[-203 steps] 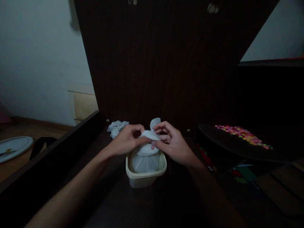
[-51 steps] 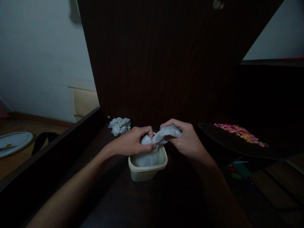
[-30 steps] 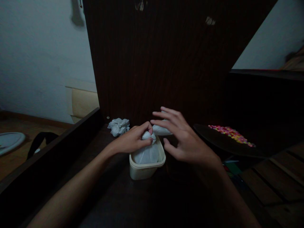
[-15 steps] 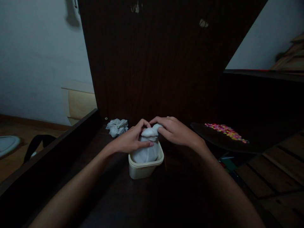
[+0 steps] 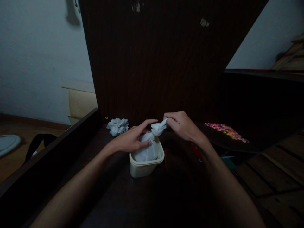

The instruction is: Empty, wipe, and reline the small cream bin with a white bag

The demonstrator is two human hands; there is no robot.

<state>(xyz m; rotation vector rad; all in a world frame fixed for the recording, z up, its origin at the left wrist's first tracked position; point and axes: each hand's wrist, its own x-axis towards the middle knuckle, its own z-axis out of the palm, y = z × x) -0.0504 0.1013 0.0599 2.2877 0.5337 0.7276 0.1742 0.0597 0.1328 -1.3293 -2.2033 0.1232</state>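
A cream plastic tub (image 5: 142, 169) stands on the dark wooden surface, with a full, knotted white bag (image 5: 145, 154) inside it. The bag looks like thin plastic or cloth; what it contains is hidden. My left hand (image 5: 133, 137) curves round the bag's left side, thumb pressed to its front and index finger stretched out over the top. Pinched in my right hand (image 5: 181, 125) is the twisted end of the bag, pulled up and to the right of the knot. A crumpled whitish bag (image 5: 118, 126) lies behind my left hand.
On the right, a dark board (image 5: 213, 139) carries many small colourful pieces (image 5: 228, 131). A dark raised edge (image 5: 59, 142) runs along the left side, and a tall dark panel (image 5: 154, 63) rises behind the tub. A red item (image 5: 196, 151) is partly covered by my right forearm.
My right hand has moved right, drawing out the twisted bag end. My left index finger has straightened away from the knot, while the left thumb stays against the bag.
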